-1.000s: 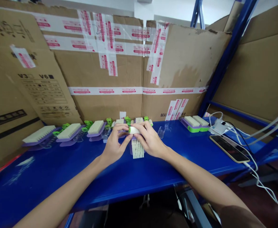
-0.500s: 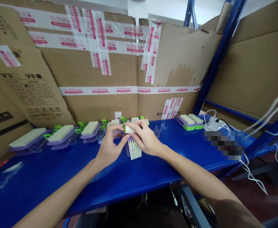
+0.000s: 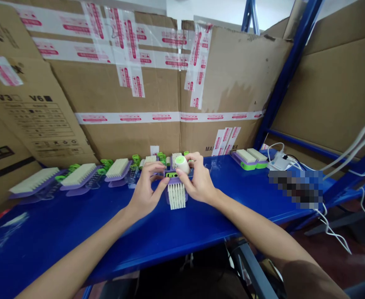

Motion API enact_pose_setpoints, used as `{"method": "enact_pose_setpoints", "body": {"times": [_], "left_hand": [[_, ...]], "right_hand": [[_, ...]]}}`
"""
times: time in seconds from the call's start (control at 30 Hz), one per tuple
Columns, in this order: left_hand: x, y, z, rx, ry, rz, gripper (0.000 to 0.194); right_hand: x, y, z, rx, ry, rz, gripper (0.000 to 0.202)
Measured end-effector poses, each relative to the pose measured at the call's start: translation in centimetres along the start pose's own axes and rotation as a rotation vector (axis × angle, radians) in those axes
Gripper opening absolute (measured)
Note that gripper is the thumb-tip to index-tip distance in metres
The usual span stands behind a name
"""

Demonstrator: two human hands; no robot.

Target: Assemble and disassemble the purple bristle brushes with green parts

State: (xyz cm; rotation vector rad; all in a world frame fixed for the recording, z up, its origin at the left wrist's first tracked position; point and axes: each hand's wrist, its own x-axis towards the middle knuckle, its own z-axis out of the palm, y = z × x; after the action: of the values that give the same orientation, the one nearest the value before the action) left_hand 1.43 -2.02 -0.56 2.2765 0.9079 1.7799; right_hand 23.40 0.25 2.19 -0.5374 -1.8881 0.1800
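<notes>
Between my hands is a scrubbing brush [image 3: 176, 197] with cream bristles, its purple-and-green end facing up toward me. My left hand [image 3: 145, 185] pinches the left side of that end between thumb and fingers. In my right hand [image 3: 201, 179], a white cylinder with a green cap [image 3: 181, 164] is held between thumb and fingers, just above the brush's right side. Whether the cylinder touches the brush I cannot tell. Behind my hands, another cream-bristled brush [image 3: 176, 158] is partly hidden.
Several purple-based brushes [image 3: 80, 174] with green clips [image 3: 106, 164] and clear plastic pieces line the blue table [image 3: 132, 236]. Two brushes with green edges [image 3: 246, 158] lie at right, beside a white power adapter [image 3: 280, 162] with cables. Cardboard sheets [image 3: 138, 104] stand behind.
The white cylinder has turned upright and shifted right in my right hand. The brush's purple-and-green end is now uncovered, with my left hand on its left side.
</notes>
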Motion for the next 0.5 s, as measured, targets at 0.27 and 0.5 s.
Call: {"method": "enact_pose_setpoints", "body": {"times": [0.27,0.5], "left_hand": [[-1.1,-1.5,-0.1,-0.040,-0.243,-0.098,0.056],[-1.3,-1.7,0.1,-0.047,-0.337,-0.222,0.099]], "right_hand": [[0.4,0.1,-0.3,-0.081,-0.008,-0.057,0.038],[-0.4,1.3,0.9,0.028,0.092,0.035,0.040]]}}
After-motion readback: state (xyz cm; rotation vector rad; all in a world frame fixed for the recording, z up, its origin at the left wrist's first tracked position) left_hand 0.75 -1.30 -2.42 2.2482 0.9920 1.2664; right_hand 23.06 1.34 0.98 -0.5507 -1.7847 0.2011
